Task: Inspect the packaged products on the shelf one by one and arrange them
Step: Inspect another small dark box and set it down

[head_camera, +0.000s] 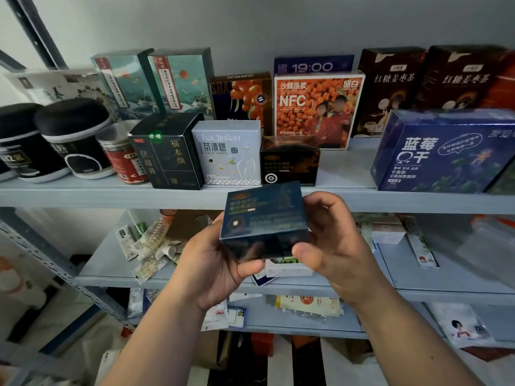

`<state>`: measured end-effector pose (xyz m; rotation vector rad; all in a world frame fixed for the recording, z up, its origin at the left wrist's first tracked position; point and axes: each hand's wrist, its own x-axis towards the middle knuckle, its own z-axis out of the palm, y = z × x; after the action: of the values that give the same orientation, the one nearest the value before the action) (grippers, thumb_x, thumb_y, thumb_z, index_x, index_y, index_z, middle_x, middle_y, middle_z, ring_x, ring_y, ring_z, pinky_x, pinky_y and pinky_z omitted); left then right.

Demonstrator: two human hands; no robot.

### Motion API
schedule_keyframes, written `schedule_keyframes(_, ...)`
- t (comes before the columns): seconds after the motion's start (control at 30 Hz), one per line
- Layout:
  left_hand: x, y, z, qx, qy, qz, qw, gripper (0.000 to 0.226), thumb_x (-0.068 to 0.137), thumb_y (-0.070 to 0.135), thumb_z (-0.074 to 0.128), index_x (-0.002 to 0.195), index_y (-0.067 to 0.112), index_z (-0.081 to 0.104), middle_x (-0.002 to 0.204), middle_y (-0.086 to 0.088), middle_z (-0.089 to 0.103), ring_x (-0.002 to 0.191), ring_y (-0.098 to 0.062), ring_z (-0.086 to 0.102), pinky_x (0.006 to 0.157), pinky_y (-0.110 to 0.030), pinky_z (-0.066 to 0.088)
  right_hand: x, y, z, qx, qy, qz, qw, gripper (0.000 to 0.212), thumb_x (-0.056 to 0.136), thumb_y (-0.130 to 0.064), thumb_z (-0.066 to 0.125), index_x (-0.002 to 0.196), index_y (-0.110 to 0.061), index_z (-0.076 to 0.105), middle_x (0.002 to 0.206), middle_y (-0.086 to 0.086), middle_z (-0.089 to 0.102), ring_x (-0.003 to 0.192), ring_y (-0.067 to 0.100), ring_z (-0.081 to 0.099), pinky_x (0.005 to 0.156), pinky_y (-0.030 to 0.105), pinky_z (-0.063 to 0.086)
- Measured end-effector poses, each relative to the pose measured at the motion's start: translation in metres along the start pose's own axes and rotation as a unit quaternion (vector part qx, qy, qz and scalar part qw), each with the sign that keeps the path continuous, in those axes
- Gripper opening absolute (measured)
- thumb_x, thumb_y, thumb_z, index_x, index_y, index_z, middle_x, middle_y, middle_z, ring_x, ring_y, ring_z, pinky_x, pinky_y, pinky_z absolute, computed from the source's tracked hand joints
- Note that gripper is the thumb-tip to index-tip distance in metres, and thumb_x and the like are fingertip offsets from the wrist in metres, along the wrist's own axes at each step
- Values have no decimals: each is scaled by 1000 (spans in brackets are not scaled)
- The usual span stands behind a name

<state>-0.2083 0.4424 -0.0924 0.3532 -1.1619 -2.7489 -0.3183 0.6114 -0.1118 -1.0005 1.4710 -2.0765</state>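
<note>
Light dim, even. Shadow deepens on the lower shelf [306,327] beneath the right grip [331,243]. Frame edges bow and smear. Print on the gripped box [263,215] reads soft.

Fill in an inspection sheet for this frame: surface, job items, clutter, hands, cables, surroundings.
Surface: grey top shelf, stocked in roughly two rows.
Job's things: dark blue box held in front of the shelf edge; a similar black box stands on the shelf behind it, beside a pale grey box; large blue box at right.
Clutter: loose sachets scattered on the lower shelf.
Hands: left hand and right hand both grip the dark blue box.
Cables: nothing seen.
Surroundings: grey wall behind the shelving.
</note>
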Motion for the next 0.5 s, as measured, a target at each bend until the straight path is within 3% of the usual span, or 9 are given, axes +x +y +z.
schedule_keyframes(0.07,-1,1,3,5,15,-20,1000,59,83,21,59,139,3,54,106,-27,72,66,-30,76,40,-24,56,0,0,0,1,27,13,1000,57,73,-29,78,123,-18,53,121,3,70,115,22,66,92,36,56)
schedule_keyframes(0.13,-2,2,6,25,14,-42,999,52,90,25,48,137,5,56,114,-28,71,75,-33,77,40,-21,54,2,0,2,-1,55,26,998,57,74,-40,80,120,-17,56,118,7,72,111,24,69,88,34,57)
schedule_keyframes(0.27,-1,0,3,71,43,-44,996,38,108,24,31,133,13,57,112,-16,76,70,-26,78,28,-9,32,2,2,3,5,95,36,995,71,66,-66,86,115,-21,61,113,5,74,108,26,71,88,32,58)
schedule_keyframes(0.37,3,-2,1,52,66,-45,995,40,95,34,50,127,14,64,118,-17,73,82,-31,76,31,-12,38,2,1,2,-9,101,16,995,52,68,-56,88,109,-31,67,114,3,74,109,23,71,87,31,59)
schedule_keyframes(0.43,6,-3,-3,32,91,-42,994,44,84,44,62,114,14,73,118,-17,68,95,-33,66,37,-17,48,2,2,3,-16,110,-14,994,45,74,-41,80,114,-26,64,114,-1,74,107,17,70,84,27,57)
schedule_keyframes(0.5,9,-6,-7,37,86,-42,995,29,84,44,73,93,16,80,106,-15,68,86,-26,64,45,-23,55,2,2,4,-6,112,-34,993,47,76,-35,75,119,-21,61,113,-6,74,107,12,69,85,23,56)
